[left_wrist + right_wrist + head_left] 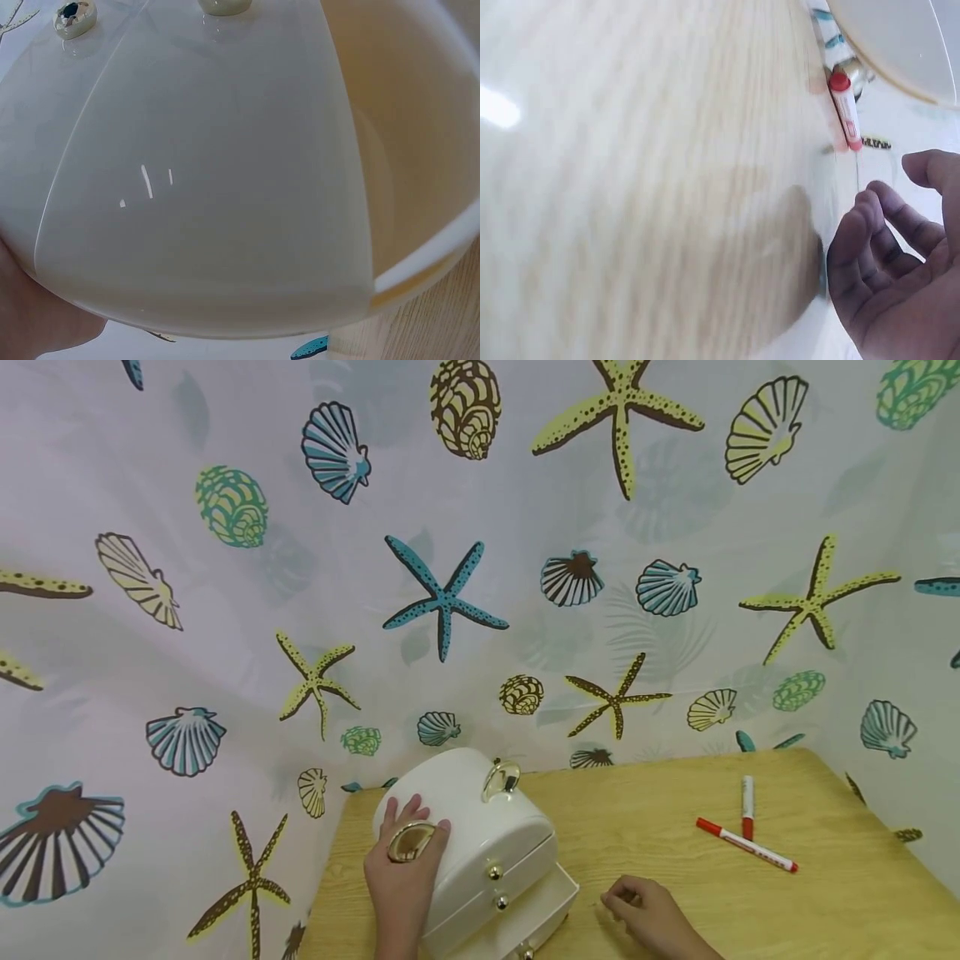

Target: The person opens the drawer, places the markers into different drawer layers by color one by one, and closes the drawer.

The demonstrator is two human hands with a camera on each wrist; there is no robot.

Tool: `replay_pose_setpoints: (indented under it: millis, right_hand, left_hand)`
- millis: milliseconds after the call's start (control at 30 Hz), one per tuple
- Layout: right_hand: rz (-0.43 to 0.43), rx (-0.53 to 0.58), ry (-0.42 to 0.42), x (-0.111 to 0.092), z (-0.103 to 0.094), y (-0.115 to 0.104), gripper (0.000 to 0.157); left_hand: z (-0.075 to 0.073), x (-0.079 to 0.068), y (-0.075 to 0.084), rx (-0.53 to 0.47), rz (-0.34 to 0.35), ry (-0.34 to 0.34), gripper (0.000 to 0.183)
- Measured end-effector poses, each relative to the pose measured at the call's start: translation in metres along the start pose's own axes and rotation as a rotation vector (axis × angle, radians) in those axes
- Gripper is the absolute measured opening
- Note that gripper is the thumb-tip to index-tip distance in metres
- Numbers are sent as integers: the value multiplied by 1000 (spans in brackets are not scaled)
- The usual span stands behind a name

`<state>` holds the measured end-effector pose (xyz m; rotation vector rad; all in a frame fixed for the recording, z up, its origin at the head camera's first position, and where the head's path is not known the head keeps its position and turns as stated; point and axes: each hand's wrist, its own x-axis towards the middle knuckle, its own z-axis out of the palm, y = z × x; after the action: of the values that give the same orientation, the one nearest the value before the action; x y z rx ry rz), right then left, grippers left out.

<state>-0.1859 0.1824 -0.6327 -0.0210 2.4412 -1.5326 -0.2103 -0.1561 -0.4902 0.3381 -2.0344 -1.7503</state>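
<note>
A white rounded box with drawers (480,827) stands on the left of the table, a gold ring handle (501,781) on its top. Its lowest drawer (536,906) is pulled out, with the hollow inside showing in the left wrist view. My left hand (405,868) rests on the box's left side, fingers and thumb spread around a gold oval fitting (411,842). Two small metal knobs (495,872) mark the upper drawers. Just right of the drawer, low over the table, my right hand (648,910) is loosely curled with nothing visible in it.
Two white markers with red caps lie on the wooden table (637,810) to the right, one marker (746,845) slanting past the end of the other marker (747,797). A white cloth (510,635) printed with shells and starfish hangs behind and at both sides.
</note>
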Motion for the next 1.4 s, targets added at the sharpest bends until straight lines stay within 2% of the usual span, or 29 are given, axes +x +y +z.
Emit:
replay_pose_setpoints:
  millis: [167,267,467,567,833,1133,1400]
  right_hand:
    - [29,-214,218,2,-16,4,17]
    - [19,-300,278,0,-29,8,15]
    - [-153,-638,449,0,-53,19,19]
    - [-207,-693,524,3,-62,24,21]
    - [-237,-712,569,1,-75,28,23]
    - [-140,-708,504,-3,-94,23,32]
    - [-147,-815,553,0,-109,33,34]
  left_hand:
    - [0,-1,2,-8,4,-11,40]
    - [-1,-3,8,-10,-3,-12,39]
    - [0,-1,4,5,-14,0,40]
    - [-1,-1,5,4,-14,-4,40]
    - [-2,-3,7,-16,-10,-16,41]
    - [-2,-2,9,-16,-16,-17,41]
    - [-2,-1,7,1,-21,-21,41]
